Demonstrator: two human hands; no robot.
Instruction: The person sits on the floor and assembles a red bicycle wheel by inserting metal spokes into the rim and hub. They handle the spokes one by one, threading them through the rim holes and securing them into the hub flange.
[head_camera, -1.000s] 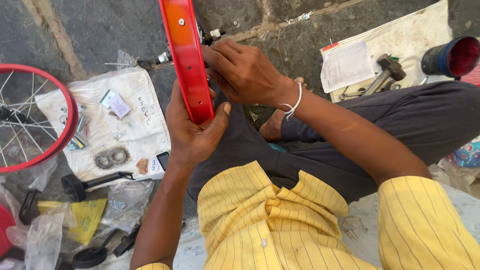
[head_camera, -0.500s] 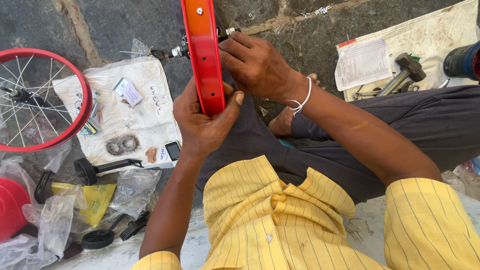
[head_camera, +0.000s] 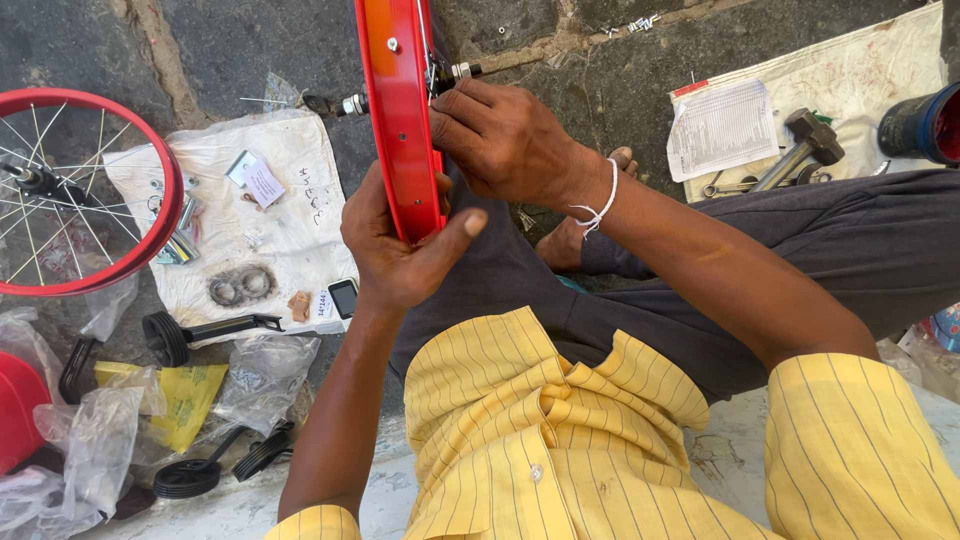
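Red metal bicycle wheel rim (head_camera: 398, 120) is standing edge-on over the person's lap, sitting more central and closer than a second ago. Left hand (head_camera: 395, 250) is gripping its lower edge, fingers wrapped and thumb pressed alongside. Right hand (head_camera: 505, 140) is pinching at the silver threaded axle (head_camera: 455, 72), staying there, suggesting the fiddling continues. Beside lies a second spoked red wheel (head_camera: 75, 190).
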